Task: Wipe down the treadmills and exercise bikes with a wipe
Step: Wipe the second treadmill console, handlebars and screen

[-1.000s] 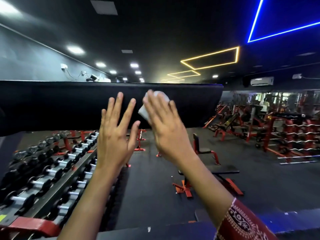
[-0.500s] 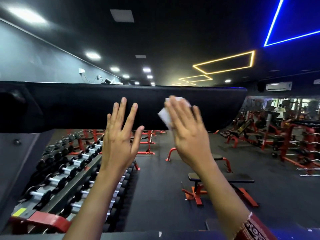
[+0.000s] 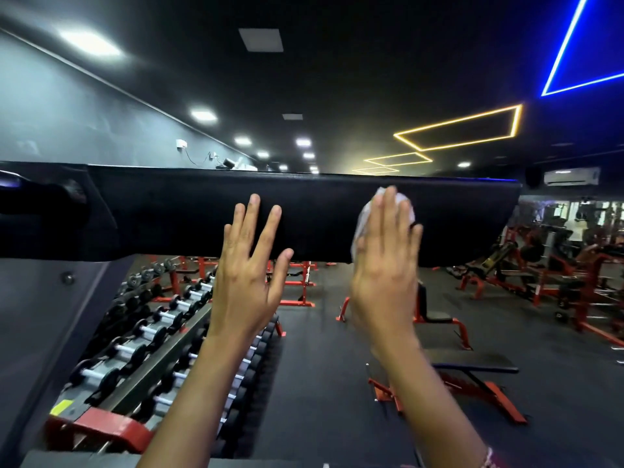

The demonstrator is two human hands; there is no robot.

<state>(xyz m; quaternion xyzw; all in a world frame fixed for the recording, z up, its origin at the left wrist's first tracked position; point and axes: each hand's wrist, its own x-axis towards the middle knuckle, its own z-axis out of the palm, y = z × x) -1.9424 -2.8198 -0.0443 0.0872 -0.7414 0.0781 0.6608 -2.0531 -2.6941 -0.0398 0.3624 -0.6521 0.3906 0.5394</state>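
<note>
So the right hand (image 3: 385,275) is flat, pressing the white wipe (image 3: 363,214) onto the black panel (image 3: 169,214); left hand (image 3: 248,275) just beside it, fingers spread, holding nothing.

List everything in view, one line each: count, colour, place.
black panel: one, black, across the middle
wipe: one, white, on the panel under the right hand's fingers
dumbbell rack: one, grey with red ends, lower left, many dumbbells
benches: at least two, black pads, red frames, floor right
air conditioner: one, white, right wall
light outlines: three, yellow, ceiling
light strips: two, blue, ceiling top right
left hand: fingers straight, against the panel
right hand: fingers straight, pressing the wipe
</note>
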